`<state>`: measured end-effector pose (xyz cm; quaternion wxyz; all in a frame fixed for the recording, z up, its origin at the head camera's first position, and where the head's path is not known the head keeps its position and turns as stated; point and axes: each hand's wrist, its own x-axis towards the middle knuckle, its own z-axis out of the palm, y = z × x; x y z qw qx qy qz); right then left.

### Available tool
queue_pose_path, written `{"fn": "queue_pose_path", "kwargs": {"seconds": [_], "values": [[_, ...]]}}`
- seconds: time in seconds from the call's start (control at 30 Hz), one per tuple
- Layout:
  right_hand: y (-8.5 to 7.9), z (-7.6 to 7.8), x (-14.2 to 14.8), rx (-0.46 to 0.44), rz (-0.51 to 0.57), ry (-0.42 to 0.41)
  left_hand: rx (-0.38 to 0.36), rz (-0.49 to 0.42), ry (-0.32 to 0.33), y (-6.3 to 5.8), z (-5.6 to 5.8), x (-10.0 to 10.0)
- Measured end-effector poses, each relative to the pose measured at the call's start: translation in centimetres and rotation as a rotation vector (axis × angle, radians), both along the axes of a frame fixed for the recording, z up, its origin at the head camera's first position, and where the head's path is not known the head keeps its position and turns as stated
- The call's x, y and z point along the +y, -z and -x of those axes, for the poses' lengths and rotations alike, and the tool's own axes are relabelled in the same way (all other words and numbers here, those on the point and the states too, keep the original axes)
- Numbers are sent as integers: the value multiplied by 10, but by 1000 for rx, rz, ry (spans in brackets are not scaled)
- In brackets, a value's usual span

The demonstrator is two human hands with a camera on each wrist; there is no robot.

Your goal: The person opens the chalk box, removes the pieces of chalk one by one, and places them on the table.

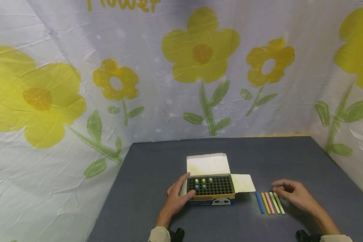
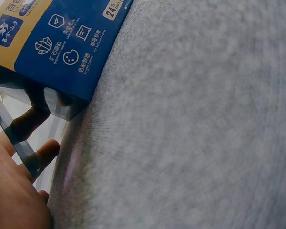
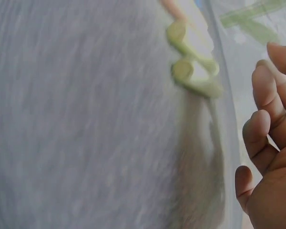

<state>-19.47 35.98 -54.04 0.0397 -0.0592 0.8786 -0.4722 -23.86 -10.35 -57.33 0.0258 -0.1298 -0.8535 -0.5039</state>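
My left hand (image 1: 176, 201) grips the left end of a chalk box (image 1: 204, 201), thumb at the front corner and fingers along the side. In the left wrist view the box's printed blue and yellow face (image 2: 81, 57) shows above the hand. Its black holder (image 1: 220, 189) has rows of holes, with several yellow, blue and green chalks in the left part. Right of the box lie a blue chalk (image 1: 259, 202), a yellow one (image 1: 265, 203), a pink one (image 1: 270, 203) and two light green chalks (image 1: 279, 203). Beside these hovers my right hand (image 1: 297, 195), fingers loosely bent, holding nothing.
The box's white lid (image 1: 208, 164) stands folded back, and a white side flap (image 1: 243, 183) sticks out right towards the chalks. Underneath is a dark grey table (image 1: 157, 161). A white sheet with painted yellow flowers (image 1: 157, 111) hangs behind and at both sides.
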Motion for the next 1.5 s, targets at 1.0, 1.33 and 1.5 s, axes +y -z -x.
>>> {"fn": "queue_pose_path", "kwargs": {"seconds": [1.0, 1.33, 1.5], "values": [[-31, 25, -97, 227, 192, -138, -10, 8, -18, -1, -2, 0], [-33, 35, -134, 244, 271, -205, -6, 18, -24, 1, -1, 0], [-27, 40, -148, 250, 331, -277, 3, 31, -22, 2, -1, 0]]}}
